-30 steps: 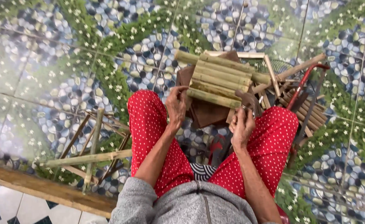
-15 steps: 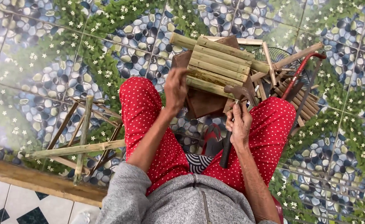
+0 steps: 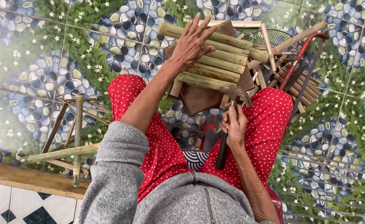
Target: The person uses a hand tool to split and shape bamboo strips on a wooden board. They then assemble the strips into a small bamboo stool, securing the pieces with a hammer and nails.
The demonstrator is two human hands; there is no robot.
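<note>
Far left, a rough bamboo frame (image 3: 66, 137) of thin poles lies on the floor tiles (image 3: 33, 49), which are glossy and printed with pebbles, leaves and small white flowers. A weathered wooden plank (image 3: 29, 179) runs along below it.

Moving in: the left hand (image 3: 190, 43) is flat on the bamboo panel (image 3: 215, 62), fingers spread wide, palm pressing on the left end of the slats. The panel is a row of smooth, round, pale green-yellow bamboo lengths set side by side, resting over a dark brown wooden board (image 3: 199, 97) just past the knees of the red polka-dot trousers (image 3: 269, 120).

Next over, the right hand (image 3: 234, 126) is wrapped closed around a hammer (image 3: 231, 120), gripping the dark handle high up near the head. The dull metal head sits right at the near edge of the panel; can't tell if it's actually touching.

Far right is a heap of short bamboo sticks (image 3: 298, 89), a red-framed saw (image 3: 300, 56) lying across it, and a wire fan grille (image 3: 273, 39) poking out behind.
</note>
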